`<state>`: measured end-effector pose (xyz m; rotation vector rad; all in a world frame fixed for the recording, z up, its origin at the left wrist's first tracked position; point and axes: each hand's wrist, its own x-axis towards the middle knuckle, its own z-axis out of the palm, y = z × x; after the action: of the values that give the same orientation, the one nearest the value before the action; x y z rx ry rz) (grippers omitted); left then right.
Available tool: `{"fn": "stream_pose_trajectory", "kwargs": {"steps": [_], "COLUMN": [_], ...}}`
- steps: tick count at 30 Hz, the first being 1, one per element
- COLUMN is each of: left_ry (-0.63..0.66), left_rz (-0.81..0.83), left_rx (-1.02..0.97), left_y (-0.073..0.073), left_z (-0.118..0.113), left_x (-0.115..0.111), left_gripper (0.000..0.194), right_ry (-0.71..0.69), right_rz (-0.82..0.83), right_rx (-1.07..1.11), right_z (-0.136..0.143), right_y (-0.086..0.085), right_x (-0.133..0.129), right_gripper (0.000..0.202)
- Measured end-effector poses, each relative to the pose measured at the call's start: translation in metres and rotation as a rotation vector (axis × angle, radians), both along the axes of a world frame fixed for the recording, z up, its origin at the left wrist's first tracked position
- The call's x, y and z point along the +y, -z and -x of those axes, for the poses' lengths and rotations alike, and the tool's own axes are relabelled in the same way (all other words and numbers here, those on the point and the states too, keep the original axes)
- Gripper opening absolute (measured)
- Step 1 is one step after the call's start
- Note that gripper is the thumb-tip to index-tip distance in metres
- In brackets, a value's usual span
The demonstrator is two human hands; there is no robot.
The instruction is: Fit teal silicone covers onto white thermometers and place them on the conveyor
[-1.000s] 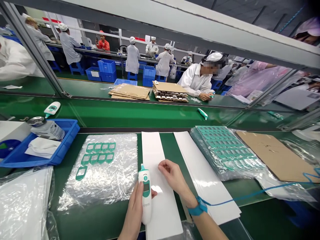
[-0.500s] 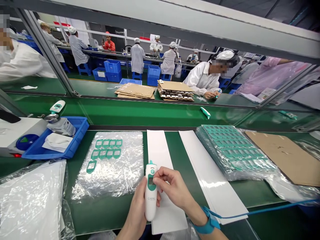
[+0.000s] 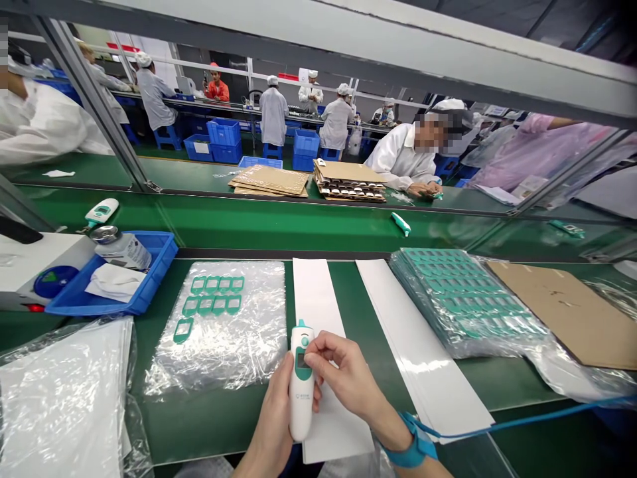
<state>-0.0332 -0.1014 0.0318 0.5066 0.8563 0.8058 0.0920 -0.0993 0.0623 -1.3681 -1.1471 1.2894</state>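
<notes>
Both hands, left hand and right hand, hold one thermometer.

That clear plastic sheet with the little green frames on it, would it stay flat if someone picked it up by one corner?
Probably not. The clear plastic sheet is crinkled and glossy, so it looks thin and would likely droop. The green frames seem to lie loose on top, so they might slide off. It also looks light enough for a push to bunch it up.

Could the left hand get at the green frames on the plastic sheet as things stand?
Probably not freely: the left hand grips the thermometer. The green frames lie uncovered just ahead on the plastic sheet, nothing between.
</notes>
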Motion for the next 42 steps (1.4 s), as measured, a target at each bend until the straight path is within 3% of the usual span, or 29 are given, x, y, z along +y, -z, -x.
{"fn": "stream_pose_trajectory", "kwargs": {"steps": [18,28,42], "left_ry": [0.0,0.004,0.002], "left_rz": [-0.022,0.014,0.014], "left_rx": [-0.036,-0.073,-0.06], "left_y": [0.003,0.01,0.008], "left_z": [0.001,0.001,0.001], "left_x": [-0.005,-0.004,-0.005], "left_gripper": [0.049,0.049,0.048], "right_ry": [-0.012,-0.02,-0.009], "right_rz": [-0.005,0.046,0.037], "right_rx": [-0.013,0.114,0.066], "right_z": [0.0,0.0,0.001], "right_y": [-0.002,-0.002,0.0], "right_x": [-0.003,-0.001,-0.002], "right_gripper": [0.02,0.026,0.022]}}
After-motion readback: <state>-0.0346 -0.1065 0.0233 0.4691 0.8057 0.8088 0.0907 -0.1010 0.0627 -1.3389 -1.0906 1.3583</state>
